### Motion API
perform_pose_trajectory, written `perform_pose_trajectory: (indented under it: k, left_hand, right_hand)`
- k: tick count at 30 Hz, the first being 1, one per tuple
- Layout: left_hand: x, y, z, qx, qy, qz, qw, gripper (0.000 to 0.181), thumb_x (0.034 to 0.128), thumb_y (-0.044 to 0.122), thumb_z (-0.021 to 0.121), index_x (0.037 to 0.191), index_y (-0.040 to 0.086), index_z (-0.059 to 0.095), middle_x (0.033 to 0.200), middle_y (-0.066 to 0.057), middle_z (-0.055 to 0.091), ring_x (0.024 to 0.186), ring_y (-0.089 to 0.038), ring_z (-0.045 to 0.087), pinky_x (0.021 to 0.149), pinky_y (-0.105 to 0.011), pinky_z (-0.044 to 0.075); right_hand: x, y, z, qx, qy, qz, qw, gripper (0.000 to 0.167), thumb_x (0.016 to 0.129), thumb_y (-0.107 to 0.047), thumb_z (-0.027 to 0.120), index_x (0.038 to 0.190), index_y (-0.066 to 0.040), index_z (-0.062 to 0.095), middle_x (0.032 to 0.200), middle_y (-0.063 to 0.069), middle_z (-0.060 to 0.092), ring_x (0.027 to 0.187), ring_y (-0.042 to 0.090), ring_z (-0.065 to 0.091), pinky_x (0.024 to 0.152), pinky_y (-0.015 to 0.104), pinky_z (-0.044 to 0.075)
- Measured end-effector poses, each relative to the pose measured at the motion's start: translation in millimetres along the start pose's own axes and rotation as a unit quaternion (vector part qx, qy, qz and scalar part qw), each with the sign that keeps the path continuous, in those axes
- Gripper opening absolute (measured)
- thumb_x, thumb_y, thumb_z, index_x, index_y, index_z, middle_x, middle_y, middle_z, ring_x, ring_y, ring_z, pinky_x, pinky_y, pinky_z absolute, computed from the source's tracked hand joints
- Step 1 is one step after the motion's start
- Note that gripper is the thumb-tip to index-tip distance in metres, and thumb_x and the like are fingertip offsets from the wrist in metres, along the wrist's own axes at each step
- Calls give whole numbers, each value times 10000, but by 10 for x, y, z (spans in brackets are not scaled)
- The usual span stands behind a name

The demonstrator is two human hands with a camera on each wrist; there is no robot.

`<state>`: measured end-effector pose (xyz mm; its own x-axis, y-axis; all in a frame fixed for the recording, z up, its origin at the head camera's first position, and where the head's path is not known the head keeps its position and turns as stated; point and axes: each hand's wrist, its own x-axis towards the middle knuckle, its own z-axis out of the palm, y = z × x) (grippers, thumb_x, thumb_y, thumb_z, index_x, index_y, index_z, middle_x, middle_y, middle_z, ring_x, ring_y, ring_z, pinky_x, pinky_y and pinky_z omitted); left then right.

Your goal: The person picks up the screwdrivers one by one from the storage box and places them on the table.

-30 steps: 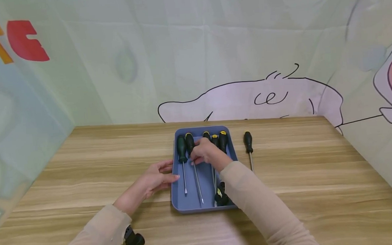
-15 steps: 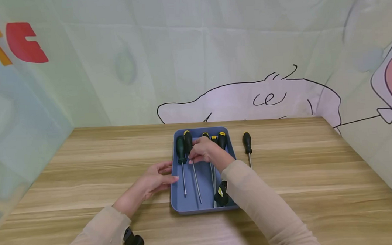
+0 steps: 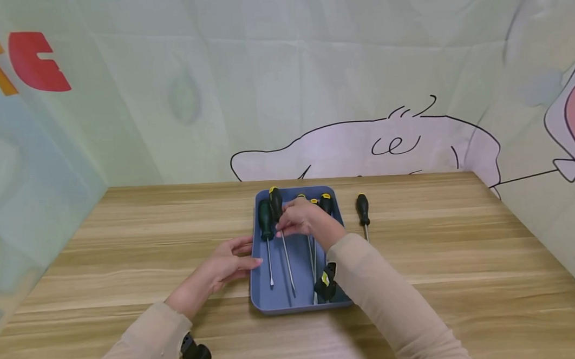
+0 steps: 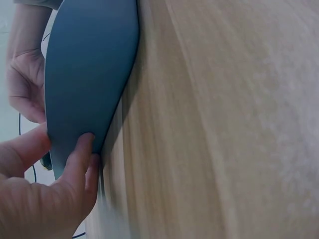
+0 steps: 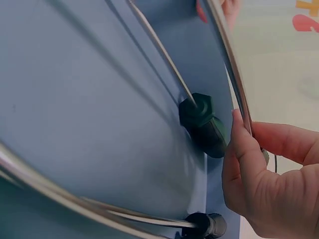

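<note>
My right hand (image 3: pixel 296 218) pinches a screwdriver (image 3: pixel 275 200) with a black, yellow-ended handle where the shaft meets the handle. In the right wrist view its shaft (image 5: pixel 231 57) stands raised off the tray floor, between thumb and fingers. My left hand (image 3: pixel 226 263) holds the left side of the blue tray (image 3: pixel 259 297), thumb over the rim and fingers against the outer wall (image 4: pixel 89 69). A dark green screwdriver (image 3: pixel 265 218) lies in the tray beside the held one. Several black, yellow-ended screwdrivers (image 3: pixel 325 202) lie at the tray's right, partly hidden by my right arm.
One black-handled screwdriver (image 3: pixel 363 208) lies on the wooden table (image 3: pixel 443 258) right of the tray, its lower shaft hidden by my sleeve. A printed cloth backdrop (image 3: pixel 206 113) stands behind the table. A black wrist camera (image 3: pixel 196 358) is strapped on my left arm.
The held screwdriver's handle end has risen slightly toward the tray's far rim, with my right hand moving slightly up. My left hand stays on the tray's side.
</note>
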<state>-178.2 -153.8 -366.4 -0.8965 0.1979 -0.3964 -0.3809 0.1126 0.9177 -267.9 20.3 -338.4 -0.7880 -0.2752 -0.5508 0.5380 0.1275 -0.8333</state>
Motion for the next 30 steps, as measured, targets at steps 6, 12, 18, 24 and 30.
perform_pose_trajectory:
  k: [6,12,18,24,30]
  left_hand:
    - [-6,-1,-1,0,-5,8,10000,662,849,-39,633,1416,-47,292,1396,-295,343,1001,-236,574,898,-413,497]
    - [1,-8,-10,-17,-49,49,10000,653,854,-36,628,1413,-53,292,1396,-298,343,1002,-234,572,898,-417,496]
    - [2,-6,-10,-48,-47,25,10000,655,857,-30,628,1417,-47,288,1397,-293,344,993,-227,573,903,-415,493]
    - [5,-6,-12,-123,-53,54,9999,657,851,-49,624,1415,-55,285,1394,-297,343,965,-208,579,889,-402,504]
    - [1,-2,-7,-168,-48,57,9998,655,849,-61,620,1413,-59,287,1391,-299,343,957,-200,579,882,-392,509]
  right_hand:
    - [-23,-30,3,135,-66,-88,9998,688,797,223,537,1416,23,313,1126,245,516,766,286,586,582,293,571]
    - [-53,-60,-10,284,-144,-130,9994,672,798,238,501,1406,22,314,1164,263,481,776,293,560,530,274,557]
    - [-93,-97,-37,329,-209,-125,9992,680,815,215,512,1425,1,299,1263,268,453,876,306,560,556,272,563]
    - [-118,-122,-64,386,-274,-144,9988,676,821,211,500,1428,-7,300,1254,257,447,878,296,553,575,275,564]
    - [-157,-137,-103,360,-392,-208,9984,682,830,201,496,1440,-14,279,1241,236,431,891,291,536,592,269,565]
